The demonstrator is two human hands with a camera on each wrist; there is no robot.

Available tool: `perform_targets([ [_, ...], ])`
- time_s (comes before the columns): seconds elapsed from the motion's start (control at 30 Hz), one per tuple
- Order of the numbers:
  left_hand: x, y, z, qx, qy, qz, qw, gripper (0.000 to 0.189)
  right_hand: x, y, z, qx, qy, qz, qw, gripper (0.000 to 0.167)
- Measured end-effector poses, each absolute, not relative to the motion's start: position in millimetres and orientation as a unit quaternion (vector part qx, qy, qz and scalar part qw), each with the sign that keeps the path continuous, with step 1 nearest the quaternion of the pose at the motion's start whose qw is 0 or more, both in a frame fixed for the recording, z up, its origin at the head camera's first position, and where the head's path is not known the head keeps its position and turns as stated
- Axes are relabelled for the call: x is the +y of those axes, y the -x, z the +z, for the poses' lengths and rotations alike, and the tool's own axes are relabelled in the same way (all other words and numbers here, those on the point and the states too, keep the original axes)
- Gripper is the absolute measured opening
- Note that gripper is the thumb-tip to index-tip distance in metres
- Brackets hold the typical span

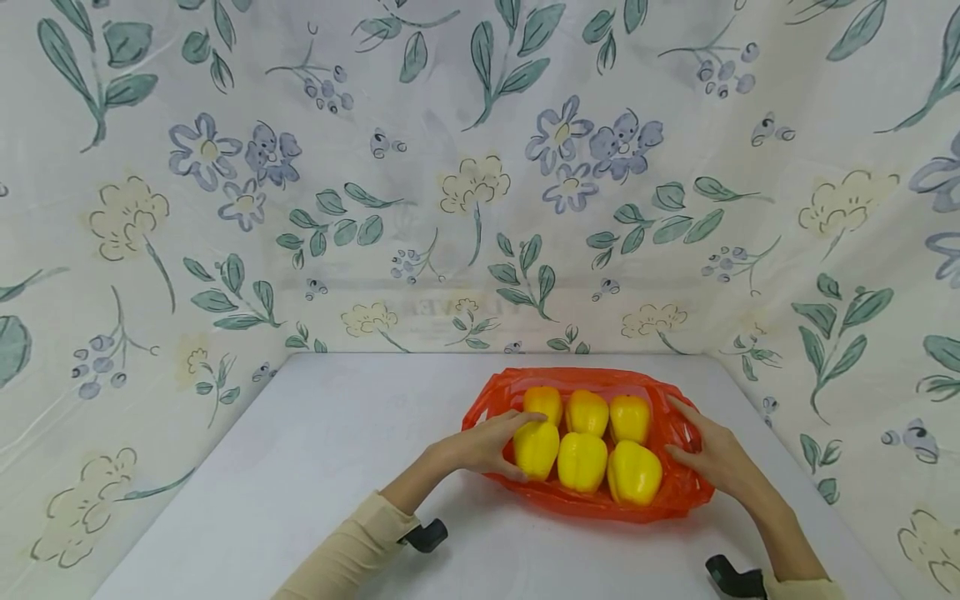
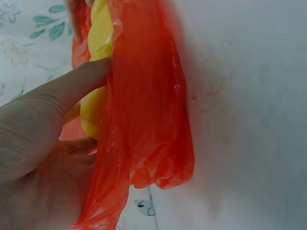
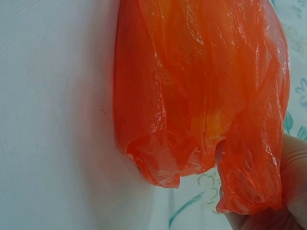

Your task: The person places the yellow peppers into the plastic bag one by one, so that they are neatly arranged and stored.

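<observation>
Several yellow bell peppers lie in two rows in an open red plastic bag (image 1: 555, 500) on the white table. My left hand (image 1: 480, 446) reaches over the bag's left side, with thumb and fingers around the front left bell pepper (image 1: 536, 452). In the left wrist view, the thumb (image 2: 88, 79) crosses the bag's edge onto the yellow skin, and other fingers touch the pepper lower down. At the bag's right side, my right hand (image 1: 716, 454) has its fingers spread inside the rim. A hanging fold of red plastic (image 3: 254, 167) partly hides this hand in the right wrist view.
The white table (image 1: 300, 442) stretches to the left of the bag. A curtain (image 1: 420, 250) with leaves and flowers encloses the back and both sides. Dark camera mounts (image 1: 427, 536) sit at both wrists, close above the table.
</observation>
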State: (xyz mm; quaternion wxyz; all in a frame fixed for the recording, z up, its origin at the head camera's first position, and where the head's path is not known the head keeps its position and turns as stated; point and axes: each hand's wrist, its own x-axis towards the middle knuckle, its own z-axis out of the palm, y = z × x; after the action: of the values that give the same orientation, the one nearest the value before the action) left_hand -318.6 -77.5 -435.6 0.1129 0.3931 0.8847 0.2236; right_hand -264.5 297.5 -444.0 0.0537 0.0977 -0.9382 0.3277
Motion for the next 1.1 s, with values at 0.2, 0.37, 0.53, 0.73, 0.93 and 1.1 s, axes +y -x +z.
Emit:
perform_targets([
  [0.2,-76,323,-440,0.889,-0.391,0.212,0.112,0.084,297,263,-443,-0.938,-0.095,0.329,0.048,0.079],
  [0.37,-76,322,-442,0.891,-0.386,0.209,0.113,0.083,298,263,-443,-0.939,-0.091,0.329,0.043,0.080],
  [0.53,-77,318,-440,0.893,-0.387,0.205,0.107,0.084,298,262,-444,-0.940,-0.090,0.326,0.041,0.080],
  [0.73,-82,314,-430,0.893,-0.385,0.214,0.095,0.087,297,263,-444,-0.939,-0.098,0.326,0.055,0.079],
  [0.93,-91,310,-419,0.896,-0.369,0.233,0.077,0.080,297,263,-443,-0.938,-0.104,0.326,0.055,0.078],
  [1.1,-101,305,-407,0.879,-0.378,0.283,0.063,0.072,300,263,-441,-0.940,-0.114,0.314,0.069,0.076],
])
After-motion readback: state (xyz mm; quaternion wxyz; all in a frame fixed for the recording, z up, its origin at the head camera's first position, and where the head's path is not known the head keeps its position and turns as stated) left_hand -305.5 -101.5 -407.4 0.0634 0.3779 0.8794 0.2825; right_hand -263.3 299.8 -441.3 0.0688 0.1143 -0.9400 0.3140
